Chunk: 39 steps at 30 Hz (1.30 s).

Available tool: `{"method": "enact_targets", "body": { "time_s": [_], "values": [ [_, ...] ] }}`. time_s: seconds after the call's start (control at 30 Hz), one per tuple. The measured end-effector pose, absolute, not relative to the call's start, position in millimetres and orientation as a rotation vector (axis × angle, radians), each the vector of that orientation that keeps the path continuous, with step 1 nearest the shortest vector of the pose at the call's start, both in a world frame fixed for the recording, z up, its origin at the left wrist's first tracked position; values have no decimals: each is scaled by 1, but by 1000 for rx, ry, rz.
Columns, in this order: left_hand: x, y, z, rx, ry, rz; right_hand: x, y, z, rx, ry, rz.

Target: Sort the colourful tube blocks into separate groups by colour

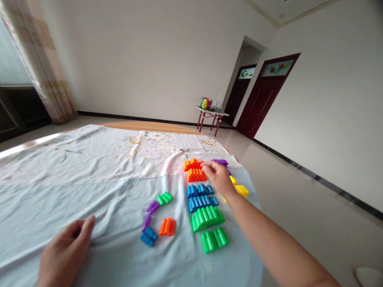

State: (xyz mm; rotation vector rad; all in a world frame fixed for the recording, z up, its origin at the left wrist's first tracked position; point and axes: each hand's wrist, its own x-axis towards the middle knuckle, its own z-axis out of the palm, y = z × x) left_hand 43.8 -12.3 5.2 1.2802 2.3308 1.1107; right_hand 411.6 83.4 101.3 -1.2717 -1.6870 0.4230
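My right hand (217, 173) reaches over the right end of the orange plastic tubes (196, 175), thumb and fingers pinched at an orange tube there; the fingertips partly hide it. My left hand (66, 249) rests on the cloth at the lower left, fingers loosely curled, thumb apart, holding nothing. Nearer me than the orange rows lie rows of blue tubes (202, 203) and green tubes (208, 218). Between my hands, a small curved group has green tubes (164, 198), purple tubes (153, 206) and blue tubes (149, 236), with orange tubes (167, 227) beside it.
Beyond my right wrist are purple tubes (220, 162) and yellow tubes (241, 190), partly covered by my hand and arm. A wrinkled cloth (119, 223) covers the table, whose right edge runs just past the tubes. Farther back stands a small table (223, 113) with bags.
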Motion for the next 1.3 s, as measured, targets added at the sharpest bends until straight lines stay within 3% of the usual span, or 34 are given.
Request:
{"method": "enact_targets", "body": {
  "time_s": [0.13, 0.47, 0.7, 1.3],
  "values": [
    [53, -15, 8, 1362, 2226, 1087, 337, 9, 73, -1086, -1888, 596],
    [67, -20, 17, 1566, 2146, 1078, 288, -28, -2, -1271, -1958, 192],
    [66, -21, 20, 1516, 2127, 1084, 290, -29, 0, -1031, -2054, 258],
    [62, -17, 19, 1454, 2112, 980, 288, -24, 3, -1108, -1912, 343]
  ]
}}
